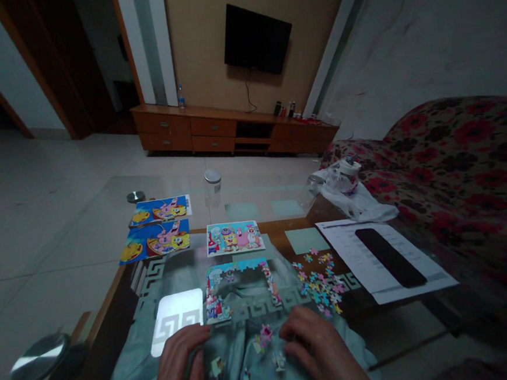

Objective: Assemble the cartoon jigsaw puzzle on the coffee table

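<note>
- The left hand (pixel 177 366) and the right hand (pixel 321 348) lie palm down at the near edge of the glass surface (pixel 258 192), fingers loosely curled. Neither grips anything that shows; whether a piece sits under a palm cannot be told.
- The half-built puzzle frame (pixel 239 289) lies straight ahead of both hands, toward the far edge. Its bottom left corner is just beside the left hand's fingertips, so that hand is a little nearer.
- The frame is open at its near side: top strip and two side strips are joined, the bottom is missing. Its long axis runs across the surface, left to right, with the picture's top pointing away from the person.
- A few loose pieces (pixel 265 335) lie between the two hands, nearest the right hand's fingertips.
- The heap of loose pieces (pixel 320 284) lies ahead and right of the frame, just beyond the right hand.
- The reference picture (pixel 234 238) lies beyond the frame, same way up, long axis also crosswise.
- Two more picture cards (pixel 158 230) lie toward the far left corner; a paper sheet (pixel 373 262) with a dark remote on it lies along the right edge.
</note>
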The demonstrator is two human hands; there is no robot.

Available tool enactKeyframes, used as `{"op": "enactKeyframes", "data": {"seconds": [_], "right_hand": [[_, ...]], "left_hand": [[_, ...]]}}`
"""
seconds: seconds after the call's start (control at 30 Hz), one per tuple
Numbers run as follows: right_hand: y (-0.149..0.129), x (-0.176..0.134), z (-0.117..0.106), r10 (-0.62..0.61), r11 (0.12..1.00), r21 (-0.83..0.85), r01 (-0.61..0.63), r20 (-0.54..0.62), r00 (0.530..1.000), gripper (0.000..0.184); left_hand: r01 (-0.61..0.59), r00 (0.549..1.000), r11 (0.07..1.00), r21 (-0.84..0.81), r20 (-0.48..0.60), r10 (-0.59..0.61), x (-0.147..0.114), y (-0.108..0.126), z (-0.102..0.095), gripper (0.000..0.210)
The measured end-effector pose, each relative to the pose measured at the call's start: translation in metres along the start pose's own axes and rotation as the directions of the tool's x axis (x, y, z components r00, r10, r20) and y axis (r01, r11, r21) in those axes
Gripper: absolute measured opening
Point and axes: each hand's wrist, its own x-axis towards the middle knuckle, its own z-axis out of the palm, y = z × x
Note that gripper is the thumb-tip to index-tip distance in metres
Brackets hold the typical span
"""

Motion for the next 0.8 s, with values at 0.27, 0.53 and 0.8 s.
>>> {"op": "enactKeyframes", "data": {"seconds": [0.27, 0.53, 0.8], "right_hand": [[-0.013, -0.003, 0.014, -0.043, 0.997, -0.064, 0.052, 0.123, 0.991, 0.021], [-0.014, -0.001, 0.06, -0.22, 0.97, -0.105, 0.221, 0.025, 0.975, 0.027], [-0.012, 0.004, 0.081, -0.219, 0.965, -0.15, 0.214, -0.021, 0.975, 0.023]], "left_hand": [[0.181, 0.982, 0.974, -0.133, -0.03, -0.187, 0.002, 0.014, -0.001, 0.02], [0.176, 0.98, 0.966, -0.189, -0.054, -0.189, 0.003, 0.014, -0.002, 0.019], [0.121, 0.989, 0.98, -0.159, -0.059, -0.132, 0.002, 0.011, -0.002, 0.02]]}}
